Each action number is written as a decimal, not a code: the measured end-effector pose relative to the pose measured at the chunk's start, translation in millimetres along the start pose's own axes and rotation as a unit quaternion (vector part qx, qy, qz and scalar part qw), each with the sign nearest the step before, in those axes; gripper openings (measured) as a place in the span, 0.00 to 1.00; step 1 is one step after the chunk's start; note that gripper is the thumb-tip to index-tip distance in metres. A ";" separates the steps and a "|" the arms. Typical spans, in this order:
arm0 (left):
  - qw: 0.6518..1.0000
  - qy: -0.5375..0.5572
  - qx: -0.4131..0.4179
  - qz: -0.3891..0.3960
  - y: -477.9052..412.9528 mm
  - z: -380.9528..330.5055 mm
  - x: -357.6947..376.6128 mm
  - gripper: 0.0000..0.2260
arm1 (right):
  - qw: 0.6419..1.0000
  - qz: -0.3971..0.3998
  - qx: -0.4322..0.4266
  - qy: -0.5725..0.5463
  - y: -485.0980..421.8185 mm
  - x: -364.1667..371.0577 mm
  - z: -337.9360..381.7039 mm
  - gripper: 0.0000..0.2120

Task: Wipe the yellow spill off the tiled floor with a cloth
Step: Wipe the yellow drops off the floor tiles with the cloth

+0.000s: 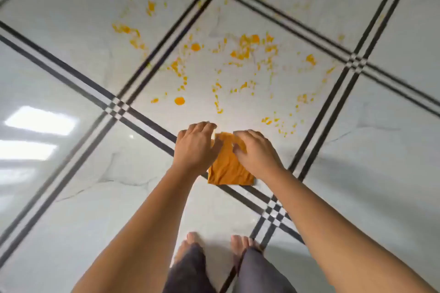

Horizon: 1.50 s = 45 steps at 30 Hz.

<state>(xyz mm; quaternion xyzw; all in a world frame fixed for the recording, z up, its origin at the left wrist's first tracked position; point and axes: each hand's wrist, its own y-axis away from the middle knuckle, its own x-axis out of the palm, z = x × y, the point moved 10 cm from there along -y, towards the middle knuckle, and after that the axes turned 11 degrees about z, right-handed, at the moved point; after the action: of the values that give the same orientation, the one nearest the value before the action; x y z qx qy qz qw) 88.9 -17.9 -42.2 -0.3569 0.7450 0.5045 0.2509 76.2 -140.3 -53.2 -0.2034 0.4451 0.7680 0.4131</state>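
An orange cloth (228, 169), folded into a rough square, lies on the white tiled floor (71, 209) in front of my bare feet. My left hand (195, 147) rests on its left edge with fingers curled over the far corner. My right hand (256, 152) presses on its right side, fingers pinching the fabric. The yellow spill (245, 47) spreads beyond the cloth as several blobs, drops and smears across the middle tile and onto the tiles further away. A round drop (179, 101) sits closest to my left hand.
Black double stripes (133, 116) cross the floor in a diagonal grid. My feet (190, 242) and dark trouser legs stand just behind the cloth. Ceiling lights reflect on the glossy tile at the left (40, 120).
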 end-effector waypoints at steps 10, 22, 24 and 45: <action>0.999 0.019 -0.018 -0.031 -88.3 80.2 118.4 0.18 | 0.991 -0.067 0.048 0.106 -74.6 98.1 -92.6 0.24; 0.994 0.027 0.005 -0.104 -113.8 73.3 93.7 0.22 | 0.980 -0.075 0.068 0.172 -122.1 55.9 -87.3 0.15; 0.992 0.025 0.004 -0.122 -124.9 72.0 83.6 0.22 | 0.973 -0.164 0.060 0.148 -126.7 35.6 -82.8 0.18; 0.969 0.034 -0.125 -0.212 -142.5 178.0 65.2 0.33 | 0.950 -0.167 -0.020 0.261 -215.5 77.1 -39.6 0.30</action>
<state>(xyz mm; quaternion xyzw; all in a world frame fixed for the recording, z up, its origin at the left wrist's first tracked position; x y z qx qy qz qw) 162.8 96.0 -236.7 -0.5520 0.5918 0.5165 0.2798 205.4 -82.5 -237.4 -0.4764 0.4821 0.6167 0.4004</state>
